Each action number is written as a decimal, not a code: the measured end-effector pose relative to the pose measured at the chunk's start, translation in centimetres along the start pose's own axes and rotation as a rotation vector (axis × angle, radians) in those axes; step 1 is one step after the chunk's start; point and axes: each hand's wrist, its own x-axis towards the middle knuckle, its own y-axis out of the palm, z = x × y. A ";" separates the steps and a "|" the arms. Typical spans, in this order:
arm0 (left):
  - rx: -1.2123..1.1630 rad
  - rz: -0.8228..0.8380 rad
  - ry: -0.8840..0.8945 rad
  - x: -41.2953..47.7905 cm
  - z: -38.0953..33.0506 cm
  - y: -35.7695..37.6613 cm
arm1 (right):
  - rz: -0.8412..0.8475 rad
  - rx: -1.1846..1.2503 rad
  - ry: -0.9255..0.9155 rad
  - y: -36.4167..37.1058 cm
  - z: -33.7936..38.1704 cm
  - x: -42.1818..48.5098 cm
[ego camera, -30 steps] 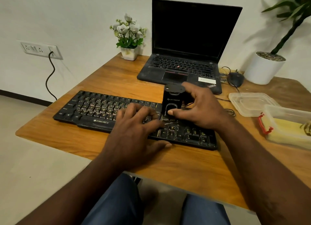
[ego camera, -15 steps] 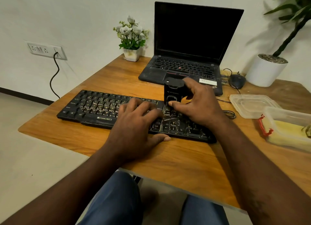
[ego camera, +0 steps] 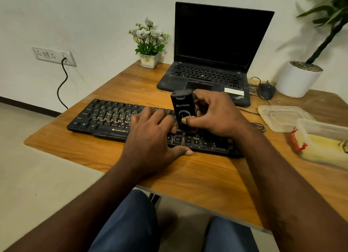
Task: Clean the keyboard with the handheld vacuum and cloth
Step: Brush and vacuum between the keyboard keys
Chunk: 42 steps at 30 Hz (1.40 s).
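Observation:
A black keyboard (ego camera: pixel 105 118) lies across the wooden table (ego camera: pixel 197 174). My right hand (ego camera: pixel 216 114) grips a small black handheld vacuum (ego camera: pixel 182 106), held upright with its lower end on the keys right of the middle; my thumb lies on its front. My left hand (ego camera: pixel 152 140) rests flat on the keyboard's middle, fingers spread over the keys and thumb on the table in front. A yellow cloth (ego camera: pixel 320 148) lies in a clear box at the right.
An open black laptop (ego camera: pixel 212 50) stands behind the keyboard, with a flower pot (ego camera: pixel 149 60) to its left. A mouse (ego camera: pixel 266 90), a large white plant pot (ego camera: pixel 299 79) and a clear lid (ego camera: pixel 282 118) are at the right. A wall socket (ego camera: pixel 53 55) is at the left.
The vacuum in my right hand has shifted slightly left along the keys, closer to my left hand. My left hand stays on the keyboard. The view has moved a little.

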 end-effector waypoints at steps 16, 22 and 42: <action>-0.022 -0.002 0.012 -0.2 -0.1 -0.2 | 0.019 -0.014 -0.080 -0.1 -0.8 -0.6; -0.005 -0.038 0.044 -0.6 -0.2 -0.5 | -0.284 -0.179 -0.067 1.0 -1.4 0.3; -0.067 -0.029 -0.014 -1.7 1.2 -1.4 | -0.199 -0.211 -0.052 1.2 -0.5 0.2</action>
